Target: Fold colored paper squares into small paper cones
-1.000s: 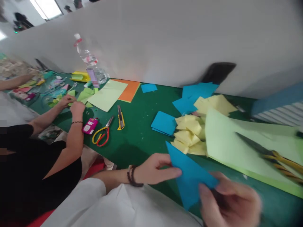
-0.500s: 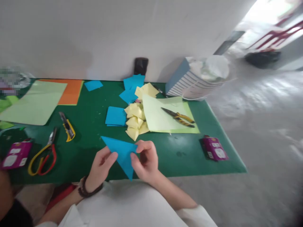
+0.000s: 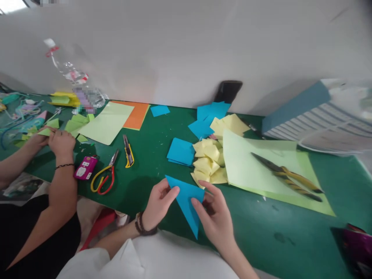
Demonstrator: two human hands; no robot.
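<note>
Blue paper, folded to a triangle, is held above the near edge of the green table. The left hand pinches its upper left side between thumb and fingers; the right hand grips the right side, thumb in front, fingers behind. Just beyond lie a heap of folded yellow pieces and, touching it on the left, a stack of blue paper. Farther left are scissors, a box cutter and a purple box, whose contents cannot be seen; another purple box sits at the right edge, blurred. Pliers rest on pale green sheets. A co-worker's hands hold a bit of green paper at left. Toward the wall, a blue-sided striped bag holds whitish material, too blurred to identify. A phone leans on the wall. Farther left stands a clear, white-capped bottle; whether it holds liquid cannot be told. Beside it, a yellow tray-like piece carries green paper.
</note>
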